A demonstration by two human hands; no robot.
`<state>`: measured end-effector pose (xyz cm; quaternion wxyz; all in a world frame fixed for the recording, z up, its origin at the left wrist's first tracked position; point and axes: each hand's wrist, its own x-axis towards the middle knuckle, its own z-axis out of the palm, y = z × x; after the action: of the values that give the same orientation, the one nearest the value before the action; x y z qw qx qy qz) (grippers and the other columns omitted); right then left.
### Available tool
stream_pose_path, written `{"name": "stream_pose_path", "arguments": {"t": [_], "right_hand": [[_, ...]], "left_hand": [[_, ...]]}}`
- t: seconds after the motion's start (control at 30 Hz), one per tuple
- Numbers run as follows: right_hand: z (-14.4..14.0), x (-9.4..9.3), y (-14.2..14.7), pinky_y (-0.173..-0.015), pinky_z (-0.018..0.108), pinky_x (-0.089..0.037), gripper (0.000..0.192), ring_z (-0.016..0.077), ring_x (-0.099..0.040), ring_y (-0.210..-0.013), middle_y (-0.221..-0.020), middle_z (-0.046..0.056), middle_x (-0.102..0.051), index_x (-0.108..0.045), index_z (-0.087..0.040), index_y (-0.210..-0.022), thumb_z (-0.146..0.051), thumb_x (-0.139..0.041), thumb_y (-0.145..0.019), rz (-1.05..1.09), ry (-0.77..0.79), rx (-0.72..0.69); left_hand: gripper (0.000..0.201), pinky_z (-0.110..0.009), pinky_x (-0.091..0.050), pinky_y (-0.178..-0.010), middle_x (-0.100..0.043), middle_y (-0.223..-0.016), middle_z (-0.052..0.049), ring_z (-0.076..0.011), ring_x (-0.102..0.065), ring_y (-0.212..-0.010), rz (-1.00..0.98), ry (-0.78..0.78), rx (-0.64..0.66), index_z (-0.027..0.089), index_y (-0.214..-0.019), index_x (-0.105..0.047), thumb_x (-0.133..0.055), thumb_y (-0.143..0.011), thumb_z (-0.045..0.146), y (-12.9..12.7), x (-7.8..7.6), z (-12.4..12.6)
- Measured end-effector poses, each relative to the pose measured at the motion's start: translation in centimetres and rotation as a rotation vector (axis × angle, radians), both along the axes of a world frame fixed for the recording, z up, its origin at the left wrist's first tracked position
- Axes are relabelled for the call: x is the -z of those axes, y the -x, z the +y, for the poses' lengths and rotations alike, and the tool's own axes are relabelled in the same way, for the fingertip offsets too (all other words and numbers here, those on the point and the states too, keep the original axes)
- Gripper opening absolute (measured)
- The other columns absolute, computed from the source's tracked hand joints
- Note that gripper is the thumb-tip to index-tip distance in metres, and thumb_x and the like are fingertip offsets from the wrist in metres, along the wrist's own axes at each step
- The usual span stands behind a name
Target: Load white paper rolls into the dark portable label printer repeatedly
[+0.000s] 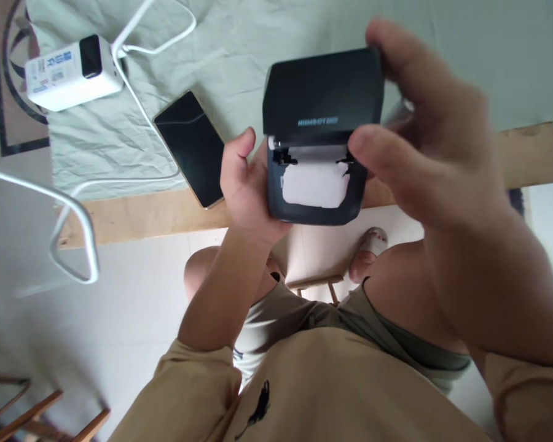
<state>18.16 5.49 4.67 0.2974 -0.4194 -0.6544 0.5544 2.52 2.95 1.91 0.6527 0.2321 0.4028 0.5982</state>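
A black label printer marked "NIIMBOT" is held up over the table's front edge. White label paper with a ragged upper right edge shows on its lower part, below a gap under the dark upper section. My left hand supports the printer from its left side and from below, thumb pointing up and the other fingers hidden behind it. My right hand grips the printer's right side, the thumb near the gap and a finger at the upper right corner. That hand is slightly blurred.
A smartphone with a dark screen lies on the green cloth, left of the printer. Behind it stands a white power bank with a white cable that loops over the table edge. Wooden stool legs show lower left.
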Motion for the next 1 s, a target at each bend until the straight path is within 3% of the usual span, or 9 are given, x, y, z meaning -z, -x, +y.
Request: {"name": "stream_pose_path", "arguments": {"t": [0.07,0.1,0.23,0.33,0.5,0.6,0.73,0.9,1.0], "right_hand": [[0.3,-1.1,0.1,-0.073,0.024,-0.053,0.059,0.0207,-0.037,-0.132,-0.151,-0.015,-0.003,-0.009,-0.049,-0.135,-0.057,-0.039,-0.086,-0.08,-0.044,0.023],[0.4,-1.5,0.2,-0.071,0.024,-0.052,0.052,0.0193,-0.045,-0.126,-0.15,-0.015,-0.007,-0.01,-0.05,-0.133,-0.059,-0.033,-0.087,-0.111,-0.134,0.106],[0.9,-2.2,0.6,-0.057,0.026,-0.048,0.045,0.0141,-0.065,-0.085,-0.109,0.001,-0.056,-0.044,-0.03,-0.115,-0.06,-0.026,-0.088,-0.138,-0.498,0.481],[1.1,-2.1,0.4,-0.063,0.028,-0.051,0.029,0.0148,-0.063,-0.082,-0.094,0.004,-0.06,-0.055,-0.019,-0.093,-0.045,-0.044,-0.088,-0.311,-0.549,0.353],[1.3,-2.0,-0.1,-0.09,0.046,-0.047,0.018,0.0251,-0.06,-0.099,-0.107,0.0,-0.062,-0.066,-0.026,-0.094,-0.029,-0.055,-0.08,-0.676,-0.618,0.04],[1.3,-2.3,-0.1,-0.085,0.047,-0.047,0.016,0.0265,-0.059,-0.099,-0.112,-0.001,-0.06,-0.066,-0.028,-0.091,-0.027,-0.057,-0.078,-0.777,-0.524,-0.029],[1.2,-2.1,-0.2,-0.073,0.044,-0.045,0.022,0.0257,-0.059,-0.085,-0.091,0.002,-0.062,-0.058,-0.032,-0.1,-0.034,-0.054,-0.079,-0.912,-0.502,-0.067],[1.2,-2.6,-1.2,-0.061,0.029,-0.042,0.026,0.0145,-0.06,-0.08,-0.098,-0.004,-0.061,-0.054,-0.025,-0.098,-0.022,-0.057,-0.072,-0.547,-0.496,0.031],[2.4,-2.5,-3.2,-0.047,0.022,-0.035,0.034,0.0088,-0.06,-0.083,-0.122,-0.004,-0.051,-0.05,-0.024,-0.106,-0.018,-0.052,-0.072,-0.154,-0.308,0.219]], "left_hand": [[0.036,-0.034,-0.05,-0.096,-0.067,-0.097,-0.004,-0.0258,-0.048,-0.127,-0.053,-0.063,0.074,0.017,-0.081,-0.059,-0.034,-0.086,0.043,-0.2,-0.2,-0.1],[0.031,-0.035,-0.051,-0.094,-0.067,-0.093,-0.003,-0.026,-0.051,-0.124,-0.061,-0.07,0.098,0.018,-0.081,-0.059,-0.039,-0.084,0.041,-0.3,-0.2,-0.2],[0.025,-0.034,-0.054,-0.087,-0.066,-0.077,-0.001,-0.0236,-0.059,-0.114,-0.032,-0.048,0.053,0.018,-0.079,-0.059,-0.042,-0.084,0.036,-0.6,0.1,-0.3],[0.029,-0.033,-0.054,-0.087,-0.066,-0.08,-0.002,-0.0234,-0.058,-0.116,-0.001,-0.025,0.05,0.017,-0.08,-0.059,-0.04,-0.085,0.038,-0.6,0.3,-0.2],[0.017,-0.033,-0.05,-0.093,-0.068,-0.083,-0.002,-0.0243,-0.054,-0.119,-0.033,-0.056,0.137,0.021,-0.091,-0.059,-0.05,-0.081,0.032,-0.5,0.5,0.0],[0.018,-0.033,-0.051,-0.088,-0.066,-0.08,-0.003,-0.0256,-0.057,-0.114,-0.013,-0.046,0.151,0.023,-0.092,-0.058,-0.053,-0.08,0.034,-0.6,0.4,0.0],[0.018,-0.03,-0.054,-0.072,-0.06,-0.072,-0.001,-0.0232,-0.065,-0.096,-0.038,-0.066,0.163,0.023,-0.097,-0.058,-0.053,-0.081,0.029,-0.9,0.3,-0.1],[0.021,-0.032,-0.054,-0.081,-0.065,-0.077,-0.002,-0.023,-0.064,-0.103,-0.026,-0.064,0.122,0.02,-0.096,-0.059,-0.049,-0.081,0.03,-1.1,0.2,0.0],[0.02,-0.032,-0.053,-0.087,-0.066,-0.079,-0.002,-0.0229,-0.062,-0.107,0.028,-0.049,0.08,0.02,-0.087,-0.062,-0.047,-0.081,0.032,-0.9,0.2,0.1]]}}
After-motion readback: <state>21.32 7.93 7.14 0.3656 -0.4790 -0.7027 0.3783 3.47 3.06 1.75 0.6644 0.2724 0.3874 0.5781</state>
